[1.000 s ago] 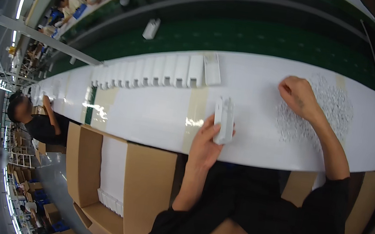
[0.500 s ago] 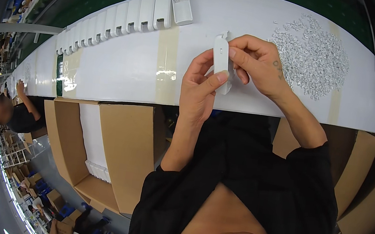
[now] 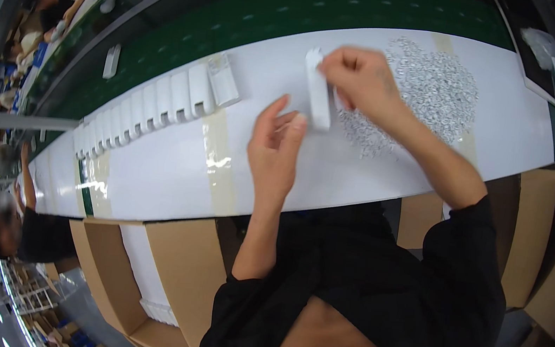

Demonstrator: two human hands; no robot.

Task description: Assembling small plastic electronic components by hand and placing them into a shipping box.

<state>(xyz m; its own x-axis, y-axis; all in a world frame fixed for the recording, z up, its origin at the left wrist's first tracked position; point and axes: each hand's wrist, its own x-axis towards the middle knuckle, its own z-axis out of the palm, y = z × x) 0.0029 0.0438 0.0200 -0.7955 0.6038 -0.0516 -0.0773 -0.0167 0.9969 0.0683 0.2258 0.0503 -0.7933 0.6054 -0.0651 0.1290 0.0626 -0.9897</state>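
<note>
My right hand [image 3: 365, 81] has its fingers closed at the upper end of a long, narrow white plastic housing [image 3: 319, 103], which is a little blurred. The housing is held nearly upright in the picture, over the white table. My left hand [image 3: 275, 152] is just left of its lower end, apart from it, with thumb and fingers spread and nothing between them. To the right of my right hand lies a wide heap of small, shiny clear pieces [image 3: 441, 93].
A slanting row of similar white housings [image 3: 160, 101] stands on the white tabletop [image 3: 163, 179] at the left. At the row's right end an open housing [image 3: 224, 81] shows its hollow side. Beyond runs a green belt [image 3: 278, 14]. Open cardboard boxes [image 3: 182, 270] stand at the near edge.
My left hand has let go of the housing and moved slightly away. My right hand now holds the housing alone, nearer its upper end. The whole view has tilted.
</note>
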